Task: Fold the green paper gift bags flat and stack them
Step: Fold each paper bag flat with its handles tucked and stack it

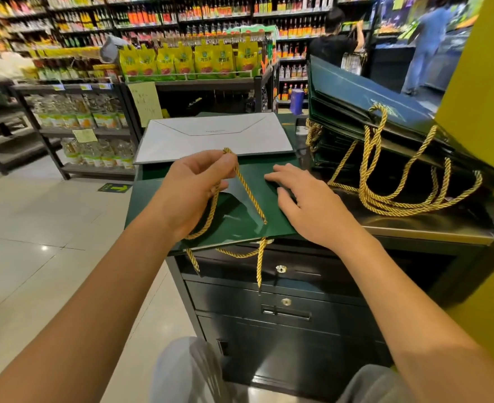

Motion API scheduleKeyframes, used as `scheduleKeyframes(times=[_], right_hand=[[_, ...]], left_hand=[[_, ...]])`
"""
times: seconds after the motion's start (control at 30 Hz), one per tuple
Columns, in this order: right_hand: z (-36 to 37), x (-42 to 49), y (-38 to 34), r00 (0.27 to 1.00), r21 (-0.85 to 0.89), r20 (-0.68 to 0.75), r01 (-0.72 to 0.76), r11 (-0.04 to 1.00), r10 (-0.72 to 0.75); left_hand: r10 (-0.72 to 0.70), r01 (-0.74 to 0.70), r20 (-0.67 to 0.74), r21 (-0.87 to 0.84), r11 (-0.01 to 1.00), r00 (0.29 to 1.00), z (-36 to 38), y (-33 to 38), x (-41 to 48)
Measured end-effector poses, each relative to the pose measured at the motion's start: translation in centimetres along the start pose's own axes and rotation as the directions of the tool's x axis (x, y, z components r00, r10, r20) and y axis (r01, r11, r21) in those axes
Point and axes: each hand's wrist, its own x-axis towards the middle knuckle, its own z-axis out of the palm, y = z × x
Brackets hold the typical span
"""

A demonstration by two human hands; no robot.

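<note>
Flattened on the black metal-topped worktop (414, 228), at its near left corner and partly over the edge: one dark green paper gift bag (152, 205), with pale grey base panel (210, 135) folded up on the far side. Left hand (190, 193) raised just above this bag, fingers (225, 159) curled and pinching the top of a gold twisted rope handle (248, 196), lifted as a loop off the paper. Right hand (312, 210) laid palm down on the right part of the same bag, fingers (280, 177) straight and a little spread, pressing the paper, gripping nothing. Hanging from the near edge of the bag, in front of the top black drawer (312, 274): a second gold rope handle (258, 266). To the right on the same worktop, near the right hand but apart from it: a leaning stack of folded dark green bags (356, 88), with many gold rope loops (399, 202) spilling toward the near side. Beside the stack, a yellow wall (478, 97).
</note>
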Motion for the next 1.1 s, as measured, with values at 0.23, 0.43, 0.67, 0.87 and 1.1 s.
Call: scheduleKeyframes(times=[0.23, 0.43, 0.67, 0.87, 1.1], right_hand=[[-0.2, -0.1, -0.3, 1.0, 0.001, 0.011, -0.011, 1.0, 0.011], [-0.2, 0.0, -0.4, 0.999, 0.0, 0.026, -0.022, 1.0, 0.022], [-0.2, 0.0, -0.4, 0.999, 0.01, 0.037, -0.019, 1.0, 0.018], [-0.2, -0.1, -0.4, 0.999, 0.016, 0.03, -0.021, 1.0, 0.021], [-0.1, 0.0, -0.2, 0.999, 0.02, 0.023, -0.032, 0.999, 0.032]], left_hand=[[0.013, -0.046, 0.065, 0.545, 0.837, 0.998, -4.8, 1.1, -2.1], [0.0, -0.205, 0.268, 0.738, 0.642, 0.963, -9.4, 0.6, -4.5], [0.14, -0.345, 0.316, 0.818, 0.46, 0.938, -9.4, -0.8, -5.6], [0.199, -0.389, 0.335, 0.816, 0.427, 0.921, -8.9, -1.2, -5.8], [0.155, -0.284, 0.244, 0.688, 0.667, 0.957, -8.6, -1.2, -5.6]])
